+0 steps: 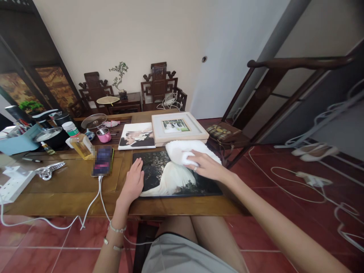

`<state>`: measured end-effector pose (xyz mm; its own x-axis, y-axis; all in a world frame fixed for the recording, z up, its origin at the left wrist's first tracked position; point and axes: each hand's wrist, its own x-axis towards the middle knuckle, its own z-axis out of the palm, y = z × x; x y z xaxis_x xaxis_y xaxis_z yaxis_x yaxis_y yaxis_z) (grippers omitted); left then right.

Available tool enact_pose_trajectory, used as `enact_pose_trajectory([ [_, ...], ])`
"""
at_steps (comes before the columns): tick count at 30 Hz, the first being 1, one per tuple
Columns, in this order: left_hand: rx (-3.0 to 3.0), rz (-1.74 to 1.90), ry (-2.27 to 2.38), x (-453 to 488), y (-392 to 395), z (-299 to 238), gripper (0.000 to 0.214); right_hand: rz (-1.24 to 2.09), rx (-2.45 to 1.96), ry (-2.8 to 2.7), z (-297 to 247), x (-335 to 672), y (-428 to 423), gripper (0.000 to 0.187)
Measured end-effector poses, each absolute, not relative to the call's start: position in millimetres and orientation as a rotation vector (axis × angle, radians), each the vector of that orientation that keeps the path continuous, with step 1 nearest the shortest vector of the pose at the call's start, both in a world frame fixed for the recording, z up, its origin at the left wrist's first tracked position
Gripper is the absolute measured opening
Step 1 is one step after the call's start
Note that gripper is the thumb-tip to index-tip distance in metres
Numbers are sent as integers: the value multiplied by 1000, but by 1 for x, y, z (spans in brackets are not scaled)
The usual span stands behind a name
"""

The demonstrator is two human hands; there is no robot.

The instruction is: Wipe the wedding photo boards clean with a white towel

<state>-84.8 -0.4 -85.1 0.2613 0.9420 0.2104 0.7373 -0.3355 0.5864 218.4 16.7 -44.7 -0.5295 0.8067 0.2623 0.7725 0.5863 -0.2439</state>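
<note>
A dark photo panel [153, 178] showing a white gown lies flat on the wooden table, near its front edge. My left hand [134, 182] rests on the panel's left edge, fingers stretched out and holding nothing. Over the panel's upper right, my right hand [205, 165] grips a bunched part of a white cloth [187, 148]. The rest of the cloth spreads behind that hand and hides the panel's far right corner. Right behind the cloth lies a light-framed picture [196, 131], with a smaller photo print [136, 136] to its left.
A phone [102, 162] on charging cables lies left of the panel. Further left are a bottle of yellow liquid [81, 144], a pink cup [104, 135], a silver hair clip [50, 170] and a power strip [17, 185]. A wooden chair [267, 91] stands at the right.
</note>
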Motion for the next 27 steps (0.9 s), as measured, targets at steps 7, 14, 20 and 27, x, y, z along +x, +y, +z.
enact_pose_trajectory([
  [7,2185,748,1529,-83,-1,-84,45,238,-1176,-2538,-46,222,-80,18],
  [14,2188,709,1534,-84,-1,-83,46,321,-1264,-2505,-35,222,-79,22],
  [20,2225,731,1517,-86,1,-86,45,280,-1265,-2430,-36,222,16,32],
  [27,2243,772,1503,-87,3,-90,45,208,-1356,-2376,-45,217,21,27],
])
